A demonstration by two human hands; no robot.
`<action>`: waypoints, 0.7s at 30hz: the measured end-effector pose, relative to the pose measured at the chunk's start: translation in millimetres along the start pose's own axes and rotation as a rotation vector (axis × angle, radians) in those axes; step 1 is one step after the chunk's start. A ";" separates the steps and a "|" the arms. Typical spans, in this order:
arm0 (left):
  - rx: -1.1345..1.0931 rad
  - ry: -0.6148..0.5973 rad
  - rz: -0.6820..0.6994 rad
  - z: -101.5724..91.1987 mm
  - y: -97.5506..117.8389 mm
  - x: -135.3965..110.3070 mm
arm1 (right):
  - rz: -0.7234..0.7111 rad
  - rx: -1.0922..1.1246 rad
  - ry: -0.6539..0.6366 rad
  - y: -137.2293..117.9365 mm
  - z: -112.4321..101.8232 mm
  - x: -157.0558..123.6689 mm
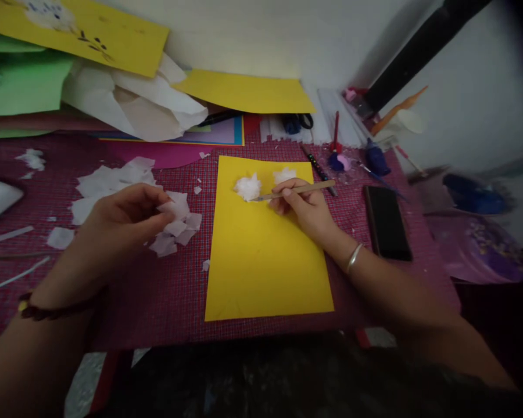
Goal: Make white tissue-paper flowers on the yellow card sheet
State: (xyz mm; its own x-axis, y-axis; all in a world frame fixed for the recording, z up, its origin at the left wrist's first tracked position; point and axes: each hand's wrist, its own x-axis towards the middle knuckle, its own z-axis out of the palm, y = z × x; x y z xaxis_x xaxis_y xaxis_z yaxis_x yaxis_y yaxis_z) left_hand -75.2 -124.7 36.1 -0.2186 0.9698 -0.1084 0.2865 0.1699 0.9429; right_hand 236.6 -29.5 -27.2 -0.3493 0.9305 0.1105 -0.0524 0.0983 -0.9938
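A yellow sheet of paper [265, 255] lies in front of me, with two white tissue-paper tufts on its upper part. My right hand [303, 209] rests over the sheet, its fingers closed round a thin wooden stick [316, 187]. The stick's grey tip touches or nearly touches the lower edge of the left tuft [247, 187]; the right tuft [284, 175] is partly behind my fingers. Left of the sheet, my left hand [128, 215] pinches a small piece of white tissue paper [176, 204] above a loose spread of similar pieces [185, 229].
More tissue squares [113, 180] lie beyond my left hand. A phone [387, 222], a dark dotted pen [318, 168] and a small paint palette [339, 162] are on the right. Coloured papers [248, 92] and crumpled white paper [135, 104] are piled along the wall.
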 end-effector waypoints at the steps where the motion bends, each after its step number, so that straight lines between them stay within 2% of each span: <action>1: -0.006 0.007 0.001 1.1 -1.0 -0.3 | -0.007 0.007 -0.002 0.2 -0.2 -0.1; 9: 0.066 -0.047 -0.010 0.0 -8.6 -0.3 | -0.028 -0.011 0.083 -1.8 1.6 -1.6; 14: 0.128 -0.057 -0.093 -1.6 -10.0 -0.6 | -0.034 -0.051 0.053 -0.2 3.4 -1.5; 21: 0.257 -0.085 -0.118 -7.0 -22.0 0.8 | -0.049 -0.100 0.043 4.8 2.9 -0.7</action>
State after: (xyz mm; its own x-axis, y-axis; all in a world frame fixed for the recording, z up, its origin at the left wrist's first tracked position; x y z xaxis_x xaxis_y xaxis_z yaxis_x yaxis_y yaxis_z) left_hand -88.2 -128.9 17.5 -0.1886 0.9501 -0.2484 0.4933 0.3104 0.8126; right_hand 233.8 -30.7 -32.0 -0.3085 0.9377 0.1599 0.0263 0.1765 -0.9840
